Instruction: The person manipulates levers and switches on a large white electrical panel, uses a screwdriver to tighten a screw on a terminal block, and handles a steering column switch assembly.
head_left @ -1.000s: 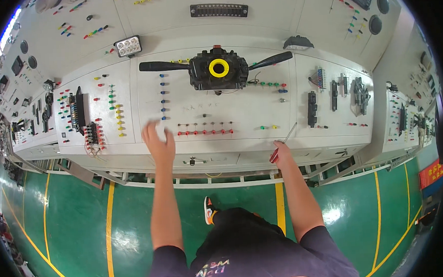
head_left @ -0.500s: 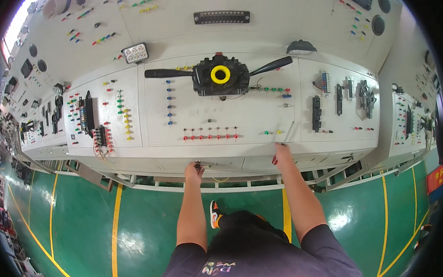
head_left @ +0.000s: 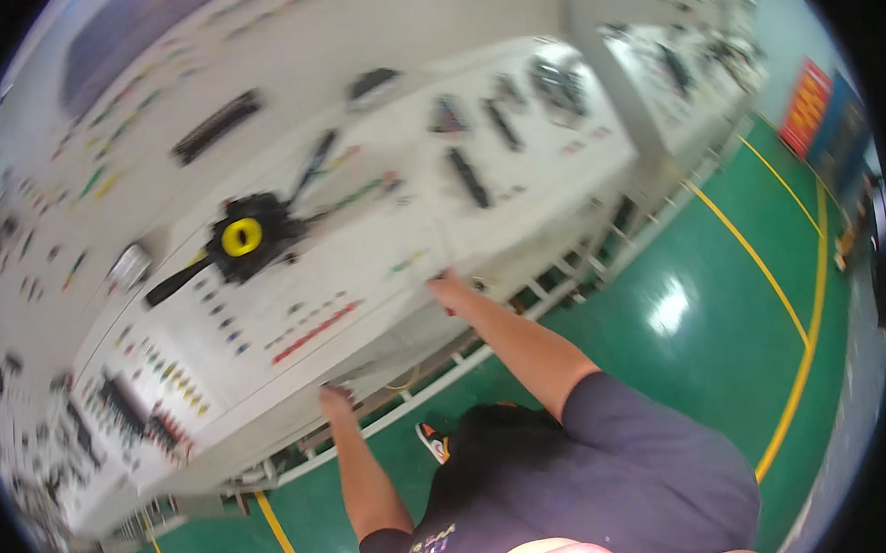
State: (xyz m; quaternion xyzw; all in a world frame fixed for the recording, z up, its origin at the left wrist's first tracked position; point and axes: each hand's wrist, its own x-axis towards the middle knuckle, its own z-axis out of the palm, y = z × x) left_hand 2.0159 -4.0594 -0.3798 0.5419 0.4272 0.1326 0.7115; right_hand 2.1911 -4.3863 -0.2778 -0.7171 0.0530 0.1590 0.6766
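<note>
The whole view is smeared by motion. My left hand (head_left: pixel 336 398) is closed at the front edge of a white training bench (head_left: pixel 387 355), with something small and dark in its fingers that I cannot make out. My right hand (head_left: pixel 451 292) is closed on a screwdriver (head_left: pixel 452 312) at the bench's edge. Its red handle end shows below the fist, while its thin shaft is blurred over the panel. Beyond both hands, a black steering-column switch (head_left: pixel 258 236) with a yellow ring and two stalks is mounted on the panel.
A row of red terminals (head_left: pixel 316 331) lies close above my hands. Black connector blocks (head_left: pixel 468 178) are fixed farther right. White rails (head_left: pixel 437 362) run below the bench, over a green floor (head_left: pixel 658 365) with yellow lines. A red sign (head_left: pixel 807 107) stands at the far right.
My view has swung right and tilted, so the bench now slants up to the right. Both hands remain at its front edge, closed as before. The picture has become blurred.
</note>
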